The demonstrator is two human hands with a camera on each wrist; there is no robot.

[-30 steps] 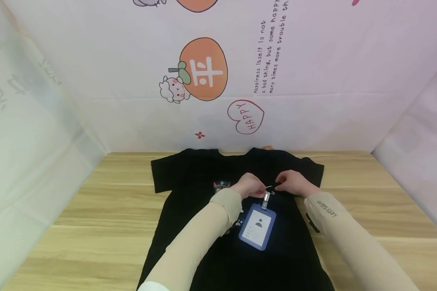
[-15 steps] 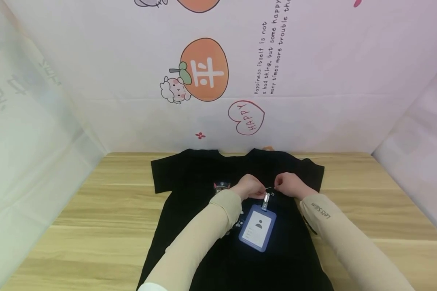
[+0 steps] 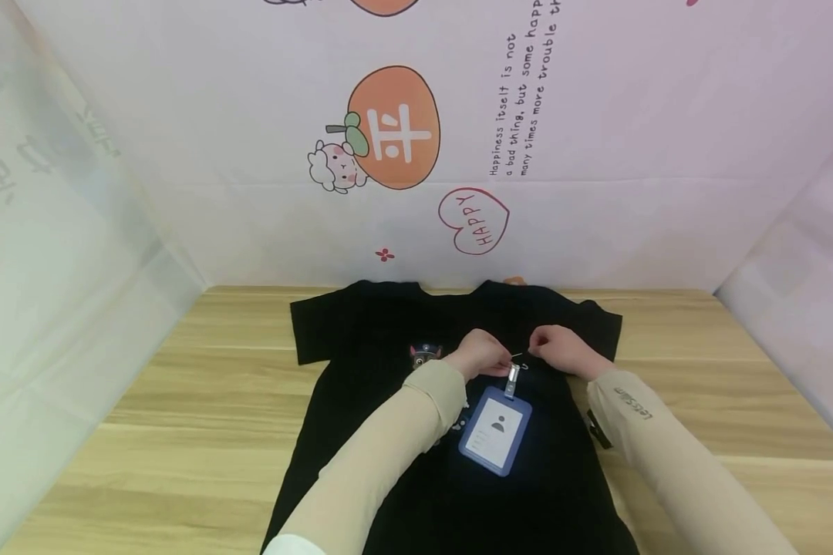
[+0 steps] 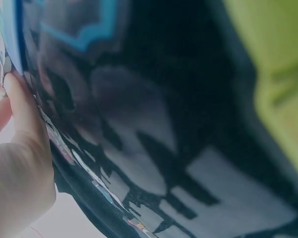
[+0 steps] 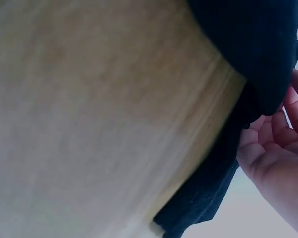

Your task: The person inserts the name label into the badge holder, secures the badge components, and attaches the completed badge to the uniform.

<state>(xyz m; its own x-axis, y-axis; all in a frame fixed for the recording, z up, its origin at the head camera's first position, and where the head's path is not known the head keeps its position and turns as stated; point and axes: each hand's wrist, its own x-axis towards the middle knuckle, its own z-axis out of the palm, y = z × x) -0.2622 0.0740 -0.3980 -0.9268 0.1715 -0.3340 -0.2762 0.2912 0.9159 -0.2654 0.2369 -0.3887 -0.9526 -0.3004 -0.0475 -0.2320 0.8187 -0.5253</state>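
Observation:
A black T-shirt [image 3: 368, 331] with a cartoon print lies spread on the table. On its chest rests a blue badge holder [image 3: 496, 432] with a white card and a metal clip [image 3: 511, 381]. My left hand [image 3: 482, 353] pinches the top of the clip, where the thin needle of an unfastened safety pin [image 3: 517, 354] points right. Just beyond the needle's tip, my right hand [image 3: 565, 351] has its thumb and fingers curled at the shirt cloth, seemingly pinching it. The right wrist view shows its curled fingers [image 5: 283, 141] against black cloth; their tips are partly hidden.
The wooden table [image 3: 201, 385] shows on both sides of the shirt. A white printed curtain [image 3: 597, 154] hangs behind it, with white cloth at left and right. A dark band [image 3: 599, 429] shows beneath the right sleeve.
My right hand shifted left toward the needle's tip, fingers closing, then drew slightly back to the right. My left hand keeps its hold on the clip. The view tilts slightly.

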